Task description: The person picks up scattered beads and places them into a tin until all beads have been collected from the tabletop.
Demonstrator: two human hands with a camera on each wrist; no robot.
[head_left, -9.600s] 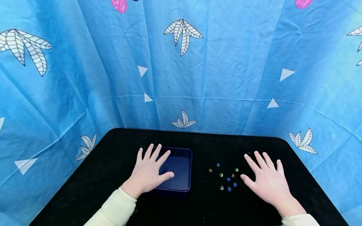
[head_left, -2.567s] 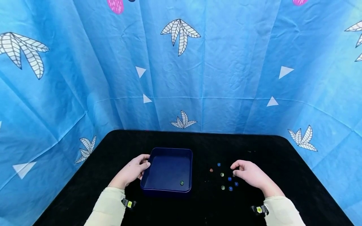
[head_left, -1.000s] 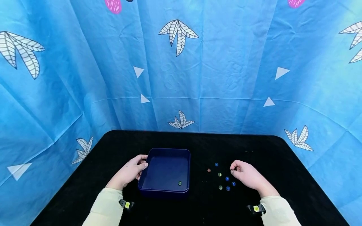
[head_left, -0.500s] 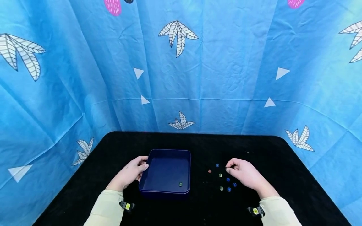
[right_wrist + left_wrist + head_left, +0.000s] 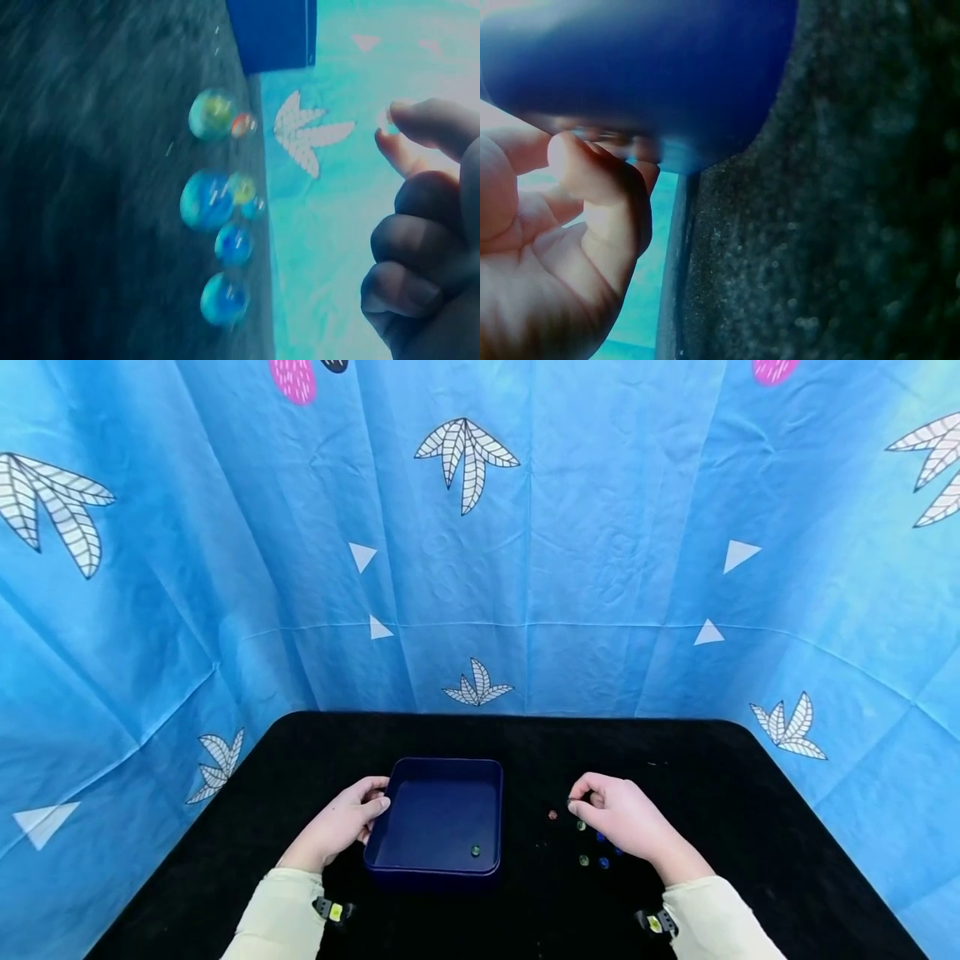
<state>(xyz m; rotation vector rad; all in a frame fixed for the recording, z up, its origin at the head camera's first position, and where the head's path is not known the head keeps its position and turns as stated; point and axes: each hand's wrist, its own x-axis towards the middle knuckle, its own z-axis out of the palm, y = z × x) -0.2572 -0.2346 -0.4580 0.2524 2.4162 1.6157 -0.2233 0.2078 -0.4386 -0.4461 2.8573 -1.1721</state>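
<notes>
My left hand [image 5: 339,822] grips the left wall of a dark blue square box [image 5: 442,810], with the thumb at the rim; the left wrist view shows its fingers against the box's side. Inside the box, near its front right corner, lies a green marble [image 5: 476,852]. My right hand [image 5: 626,818] is raised over the loose marbles, pinching a small marble [image 5: 388,121] between thumb and index fingertip. Below and left of it lie a reddish marble [image 5: 552,815], yellow-green marbles [image 5: 584,860] and blue marbles [image 5: 603,862]; the hand hides some in the head view.
A black cloth-covered table [image 5: 360,743] carries everything. Behind it and at both sides hangs a blue curtain [image 5: 585,568] with leaf prints. The box's right wall stands between its inside and the loose marbles.
Earlier both hands were spread flat. Since then the left took hold of the box and a green marble came into it. The right hand picked a marble off the cloth and moved left with it.
</notes>
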